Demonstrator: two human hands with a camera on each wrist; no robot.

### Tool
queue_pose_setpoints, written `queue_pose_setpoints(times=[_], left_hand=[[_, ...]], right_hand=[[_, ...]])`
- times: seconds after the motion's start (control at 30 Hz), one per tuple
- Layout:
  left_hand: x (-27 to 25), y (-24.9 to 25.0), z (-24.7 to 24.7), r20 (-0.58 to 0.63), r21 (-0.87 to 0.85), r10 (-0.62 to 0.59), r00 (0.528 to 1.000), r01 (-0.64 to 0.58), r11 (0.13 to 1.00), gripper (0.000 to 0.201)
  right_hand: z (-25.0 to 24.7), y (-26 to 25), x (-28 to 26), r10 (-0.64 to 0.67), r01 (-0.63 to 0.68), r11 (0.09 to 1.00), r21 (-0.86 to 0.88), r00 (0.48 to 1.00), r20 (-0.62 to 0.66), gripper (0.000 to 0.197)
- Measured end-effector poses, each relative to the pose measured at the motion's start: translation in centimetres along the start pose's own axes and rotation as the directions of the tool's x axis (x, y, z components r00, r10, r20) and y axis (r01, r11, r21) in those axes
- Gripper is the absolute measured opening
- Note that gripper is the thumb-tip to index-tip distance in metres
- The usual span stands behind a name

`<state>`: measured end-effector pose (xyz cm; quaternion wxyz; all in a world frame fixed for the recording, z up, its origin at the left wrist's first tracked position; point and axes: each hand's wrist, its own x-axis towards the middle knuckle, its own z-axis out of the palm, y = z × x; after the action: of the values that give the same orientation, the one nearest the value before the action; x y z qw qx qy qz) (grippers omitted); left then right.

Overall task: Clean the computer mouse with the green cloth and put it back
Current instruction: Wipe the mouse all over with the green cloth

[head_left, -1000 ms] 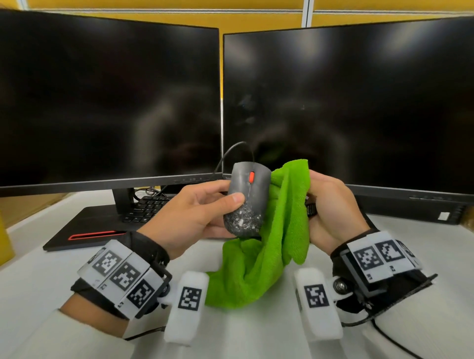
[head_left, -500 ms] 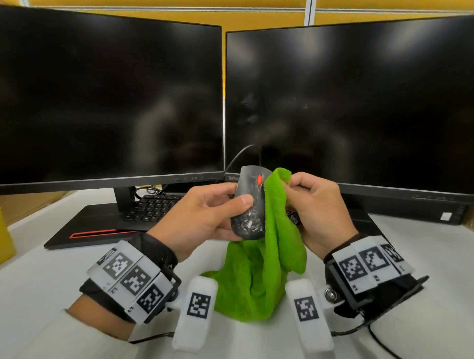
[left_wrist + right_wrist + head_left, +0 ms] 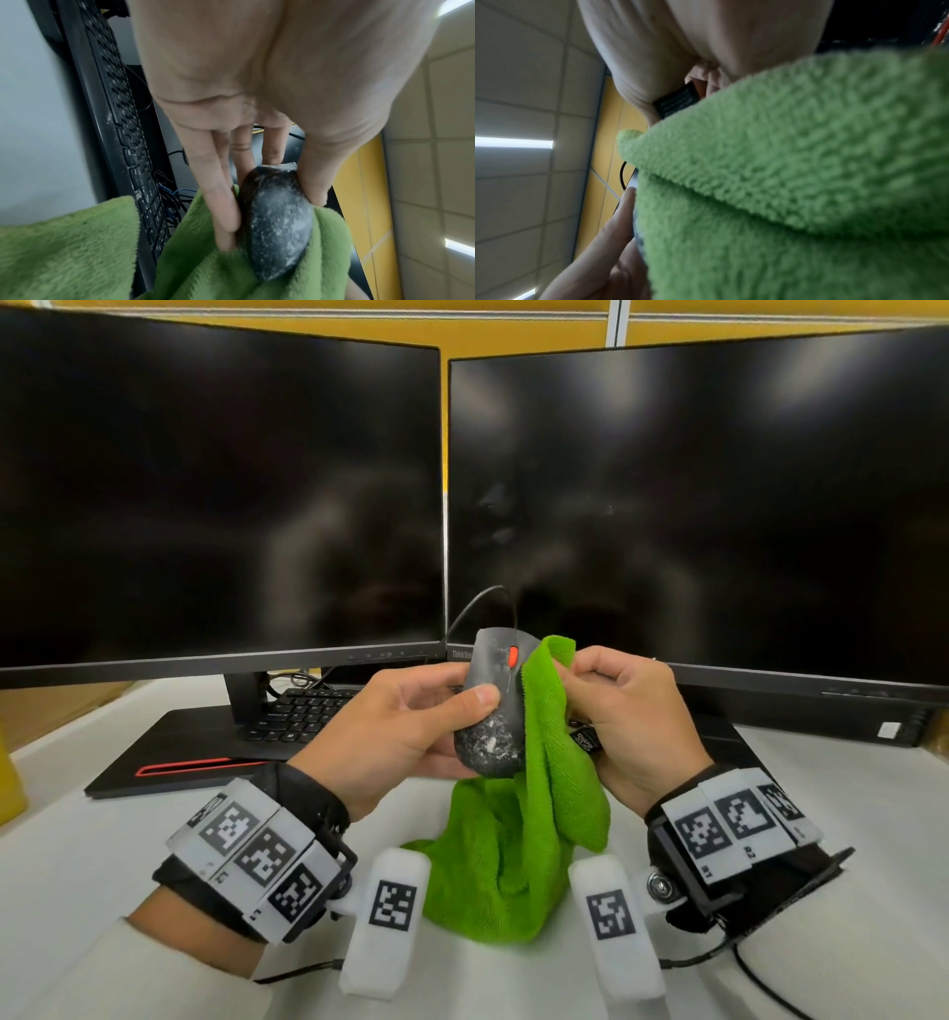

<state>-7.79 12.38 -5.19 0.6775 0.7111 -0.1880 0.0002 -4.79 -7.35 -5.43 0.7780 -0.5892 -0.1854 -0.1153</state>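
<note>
A black wired mouse (image 3: 490, 711) with a red scroll wheel and white dusty smears on its rear is held up in front of the monitors. My left hand (image 3: 411, 726) grips it, thumb on top and fingers underneath; in the left wrist view the mouse (image 3: 277, 223) sits between my thumb and fingers. My right hand (image 3: 624, 711) pinches the green cloth (image 3: 544, 762) and presses a fold against the mouse's right side. The rest of the cloth hangs down to the desk. In the right wrist view the cloth (image 3: 782, 182) fills most of the frame.
Two dark monitors (image 3: 221, 505) (image 3: 693, 505) stand just behind the hands. A black keyboard (image 3: 303, 716) lies under the left monitor on its base with a red stripe (image 3: 200, 765). The mouse cable (image 3: 488, 603) loops up behind. The white desk (image 3: 77, 839) spreads below.
The cloth fold has come in against the mouse's right side and covers more of it. Both hands have shifted slightly right and stayed raised.
</note>
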Motion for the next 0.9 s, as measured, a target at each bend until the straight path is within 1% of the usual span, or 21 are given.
queue_pose_setpoints(times=[0.1, 0.13, 0.23, 0.27, 0.3, 0.43, 0.53, 0.63, 0.7, 0.77, 0.9], left_hand=[[0.0, 0.0, -0.3, -0.018, -0.019, 0.007, 1.000, -0.007, 1.000, 0.042], [0.1, 0.0, -0.2, -0.021, -0.020, 0.008, 1.000, -0.008, 1.000, 0.043], [0.1, -0.1, 0.0, -0.008, -0.018, 0.002, 1.000, -0.002, 1.000, 0.043], [0.1, -0.1, 0.1, -0.002, -0.020, -0.002, 1.000, 0.002, 1.000, 0.043], [0.1, -0.1, 0.1, 0.006, -0.022, -0.005, 1.000, 0.005, 1.000, 0.042], [0.1, -0.2, -0.2, 0.017, -0.040, -0.008, 1.000, 0.008, 0.999, 0.043], [0.1, -0.1, -0.5, 0.018, -0.084, -0.014, 1.000, 0.016, 0.996, 0.045], [0.2, 0.2, -0.6, 0.029, -0.186, -0.025, 0.999, 0.030, 0.982, 0.046], [0.2, 0.3, -0.7, 0.027, -0.239, -0.028, 0.999, 0.034, 0.970, 0.045], [0.1, 0.3, -0.8, 0.019, -0.257, -0.028, 0.999, 0.032, 0.966, 0.045], [0.2, 0.1, -0.9, 0.012, -0.258, -0.027, 1.000, 0.029, 0.966, 0.045]], right_hand=[[-0.2, -0.1, 0.0, 0.011, -0.011, 1.000, 0.006, 0.999, 0.030, 0.027], [-0.2, -0.1, 0.0, 0.012, -0.012, 1.000, -0.004, 0.999, 0.037, 0.030], [-0.2, -0.3, -0.1, 0.033, -0.032, 0.999, -0.014, 0.999, 0.023, 0.052], [-0.2, -0.3, -0.1, 0.035, -0.035, 0.999, -0.013, 0.999, 0.008, 0.054], [-0.2, -0.3, -0.1, 0.032, -0.032, 0.999, -0.013, 0.999, -0.006, 0.050], [-0.3, -0.1, 0.1, 0.005, -0.005, 1.000, -0.008, 0.999, -0.032, 0.017], [-0.4, -0.1, 0.1, 0.023, -0.023, 0.999, 0.035, 1.000, 0.013, 0.008], [-0.5, -0.2, 0.1, 0.019, -0.021, 0.999, 0.028, 0.999, 0.046, 0.005], [-0.7, -0.4, 0.2, 0.011, -0.012, 1.000, 0.027, 0.999, 0.045, 0.012], [-1.0, -0.6, 0.4, 0.012, -0.013, 0.999, 0.034, 0.999, 0.033, 0.016], [-1.4, -0.6, 0.5, 0.004, -0.004, 1.000, 0.019, 1.000, -0.001, 0.012]])
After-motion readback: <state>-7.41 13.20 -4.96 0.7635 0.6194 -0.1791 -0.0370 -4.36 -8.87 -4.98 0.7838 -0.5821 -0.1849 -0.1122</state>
